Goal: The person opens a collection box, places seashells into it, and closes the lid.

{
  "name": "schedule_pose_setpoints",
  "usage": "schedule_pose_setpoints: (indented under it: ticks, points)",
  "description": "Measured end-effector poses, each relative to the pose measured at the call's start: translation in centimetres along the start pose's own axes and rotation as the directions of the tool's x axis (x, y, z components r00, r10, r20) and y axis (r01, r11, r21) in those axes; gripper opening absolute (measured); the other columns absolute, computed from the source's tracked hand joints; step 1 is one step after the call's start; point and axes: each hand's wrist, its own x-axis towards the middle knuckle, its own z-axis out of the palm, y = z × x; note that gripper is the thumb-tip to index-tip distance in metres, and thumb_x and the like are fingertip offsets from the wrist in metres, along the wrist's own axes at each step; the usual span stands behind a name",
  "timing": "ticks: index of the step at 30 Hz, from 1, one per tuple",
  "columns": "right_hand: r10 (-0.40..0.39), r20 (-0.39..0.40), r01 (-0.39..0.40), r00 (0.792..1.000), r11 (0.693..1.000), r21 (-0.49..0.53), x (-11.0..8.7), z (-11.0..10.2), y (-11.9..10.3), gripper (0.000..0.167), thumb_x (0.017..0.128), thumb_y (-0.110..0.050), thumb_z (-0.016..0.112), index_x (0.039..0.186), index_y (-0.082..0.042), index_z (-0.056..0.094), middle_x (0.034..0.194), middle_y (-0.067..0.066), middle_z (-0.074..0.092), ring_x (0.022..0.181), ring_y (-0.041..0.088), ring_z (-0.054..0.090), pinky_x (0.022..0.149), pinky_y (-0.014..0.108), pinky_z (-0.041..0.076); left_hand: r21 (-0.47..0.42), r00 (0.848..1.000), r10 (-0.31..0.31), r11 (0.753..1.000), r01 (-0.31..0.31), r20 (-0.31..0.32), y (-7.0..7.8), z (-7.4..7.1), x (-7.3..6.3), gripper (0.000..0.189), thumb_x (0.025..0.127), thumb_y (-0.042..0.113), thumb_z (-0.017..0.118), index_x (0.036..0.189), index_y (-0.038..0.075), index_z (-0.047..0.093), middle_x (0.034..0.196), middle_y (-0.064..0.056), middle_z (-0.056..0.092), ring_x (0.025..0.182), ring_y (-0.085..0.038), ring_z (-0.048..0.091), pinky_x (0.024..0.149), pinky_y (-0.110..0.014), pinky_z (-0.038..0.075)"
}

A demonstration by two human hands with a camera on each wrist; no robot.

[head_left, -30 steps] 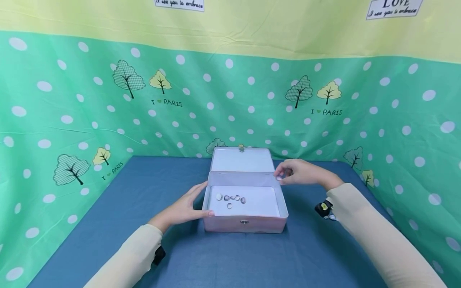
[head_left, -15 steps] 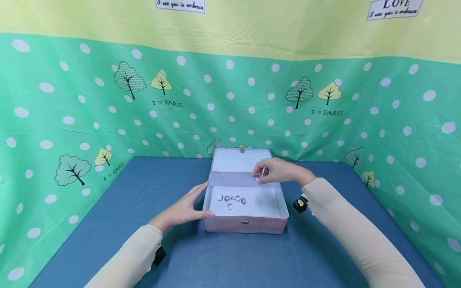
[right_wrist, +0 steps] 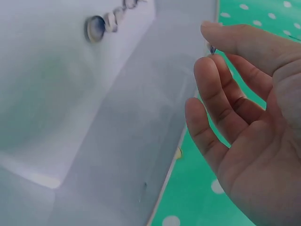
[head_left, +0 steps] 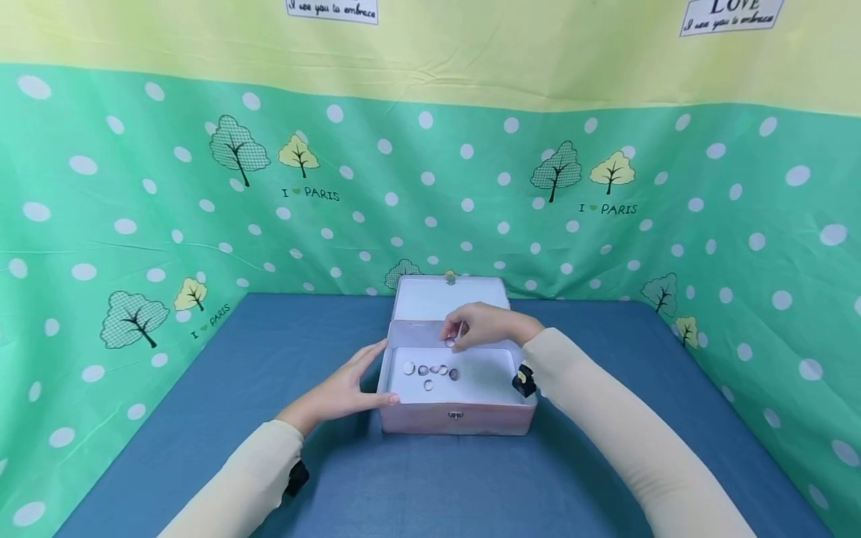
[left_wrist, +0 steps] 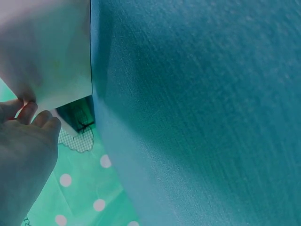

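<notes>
A pink metal box [head_left: 417, 420] with a white inside stands on the table, its lid [head_left: 430, 299] tipped back. My left hand [head_left: 339, 390] rests against its left side, fingers extended along the wall and thumb on the front rim. Between thumb and fingertips, my right hand [head_left: 486, 326] pinches a small ring [head_left: 450, 342] above the back part of the box. Several other rings [head_left: 454, 374] lie on the box floor, left of its middle. In the right wrist view the held ring [right_wrist: 212, 49] is mostly covered by the fingers.
A dark blue cloth [head_left: 430, 486] covers the table around the box. Behind and at both sides hangs a green polka-dot curtain [head_left: 363, 269]. The small clasp [head_left: 456, 415] is on the box's front. Black cameras [head_left: 523, 381] sit on the wrists.
My right hand has moved left with the pinched ring, from beside the box's back right corner to above its back middle. My left hand and the rings inside have stayed put.
</notes>
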Motion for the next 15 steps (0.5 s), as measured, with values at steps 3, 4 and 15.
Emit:
schedule_pose_setpoints:
  ticks: [3, 4, 15]
  points:
    - [0.022, 0.042, -0.022, 0.999, 1.000, 0.001, 0.8, 0.7, -0.1, 0.023, 0.088, -0.007, 0.076, 0.110, -0.005, 0.073, 0.096, -0.001, 0.066, 0.089, 0.014, 0.059, 0.078, 0.028, 0.051, -0.004, 1.000, 0.001, 1.000, -0.001, 0.001, 0.0, 0.0, 0.0, 0.105, 0.082, 0.055, 0.078, 0.162, 0.027, 0.017, 0.164, -0.007, 0.018, 0.148, -0.037, 0.020, 0.107, -0.068, 0.027]
    - [0.032, 0.053, -0.032, 0.998, 0.999, -0.002, 1.0, 0.8, -0.1, 0.023, 0.088, -0.006, 0.076, 0.110, -0.005, 0.073, 0.096, -0.001, 0.066, 0.089, 0.014, 0.059, 0.078, 0.028, 0.050, -0.004, 1.000, 0.000, 1.000, 0.000, 0.001, 0.0, 0.0, 0.0, 0.105, 0.082, 0.055, 0.078, 0.162, 0.027, 0.017, 0.164, -0.007, 0.018, 0.148, -0.037, 0.020, 0.107, -0.068, 0.027]
    - [0.119, 0.132, -0.116, 0.984, 0.993, -0.034, 2.3, 2.9, 0.2, 0.018, 0.086, -0.005, 0.078, 0.102, -0.010, 0.075, 0.092, 0.001, 0.065, 0.084, 0.015, 0.057, 0.075, 0.030, 0.047, -0.006, 1.000, 0.001, 1.000, -0.001, 0.001, -0.1, 0.0, 0.0, 0.105, 0.082, 0.055, 0.078, 0.163, 0.027, 0.017, 0.164, -0.007, 0.019, 0.148, -0.037, 0.020, 0.107, -0.068, 0.027]
